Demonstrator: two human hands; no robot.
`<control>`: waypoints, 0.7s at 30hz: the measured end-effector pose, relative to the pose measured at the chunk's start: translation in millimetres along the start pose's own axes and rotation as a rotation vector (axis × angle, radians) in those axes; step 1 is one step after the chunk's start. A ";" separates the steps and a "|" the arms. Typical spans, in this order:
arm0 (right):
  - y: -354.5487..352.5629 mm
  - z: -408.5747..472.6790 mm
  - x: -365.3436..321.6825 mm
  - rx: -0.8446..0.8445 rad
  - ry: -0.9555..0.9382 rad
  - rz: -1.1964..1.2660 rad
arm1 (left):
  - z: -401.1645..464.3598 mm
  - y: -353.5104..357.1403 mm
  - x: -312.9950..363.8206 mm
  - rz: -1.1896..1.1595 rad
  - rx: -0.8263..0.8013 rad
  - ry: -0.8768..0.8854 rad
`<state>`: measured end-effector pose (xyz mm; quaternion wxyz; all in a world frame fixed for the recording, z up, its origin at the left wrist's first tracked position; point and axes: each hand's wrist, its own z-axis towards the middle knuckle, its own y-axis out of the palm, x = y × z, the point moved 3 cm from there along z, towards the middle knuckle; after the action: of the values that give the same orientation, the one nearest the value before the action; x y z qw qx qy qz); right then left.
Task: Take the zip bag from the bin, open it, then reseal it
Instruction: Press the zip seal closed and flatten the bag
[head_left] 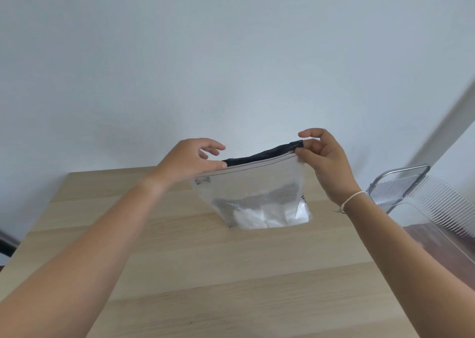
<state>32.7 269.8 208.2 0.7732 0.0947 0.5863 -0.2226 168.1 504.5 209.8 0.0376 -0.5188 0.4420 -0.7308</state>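
Wooden table (231,286), clear zip bag (252,191), black-edged top

A light wooden table (231,273) stands against a plain pale wall (205,55).

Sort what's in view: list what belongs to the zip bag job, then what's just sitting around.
Part of the job:
- zip bag, held upright on the table
- left hand, gripping its top left corner
- right hand, pinching its top right end
- clear bin, at the right

Just there:
- wooden table
- string bracelet on the right wrist
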 end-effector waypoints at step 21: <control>36.6 -7.4 -8.0 -0.059 0.078 0.091 | 2.7 30.5 49.0 -0.112 -0.085 0.110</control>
<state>41.3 307.0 209.4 0.7616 0.1069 0.6172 -0.1660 135.5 459.2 224.6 -0.0497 -0.5031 0.4442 -0.7396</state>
